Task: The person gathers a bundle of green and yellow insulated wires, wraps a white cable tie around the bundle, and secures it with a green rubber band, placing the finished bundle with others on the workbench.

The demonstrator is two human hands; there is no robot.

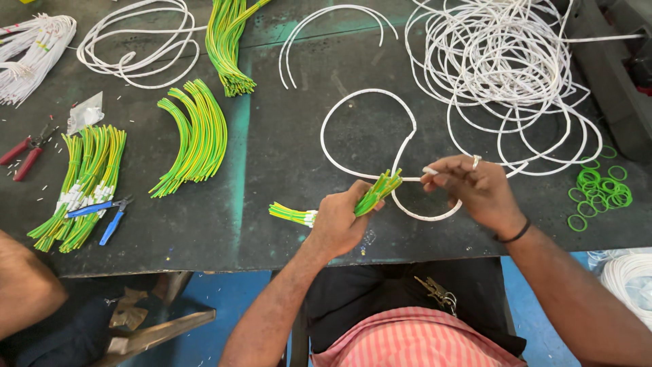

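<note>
My left hand (pixel 337 221) grips a small bundle of green-and-yellow wires (pixel 377 191); the wire ends stick out above the fist and the tail runs out to the left on the dark table (pixel 272 143). My right hand (pixel 473 187), with a ring and a dark wristband, pinches the end of a white sleeve tube (pixel 367 132) that loops across the table in front of me. The tube end sits close to the wire tips, a short gap apart.
Bundles of green-yellow wires (pixel 193 136) lie left and at the back. A large tangle of white tubing (pixel 502 61) fills the back right. Green rubber bands (pixel 601 190) lie right. Blue-handled cutters (pixel 109 214), red pliers (pixel 27 153) and another person's arm (pixel 20 285) are left.
</note>
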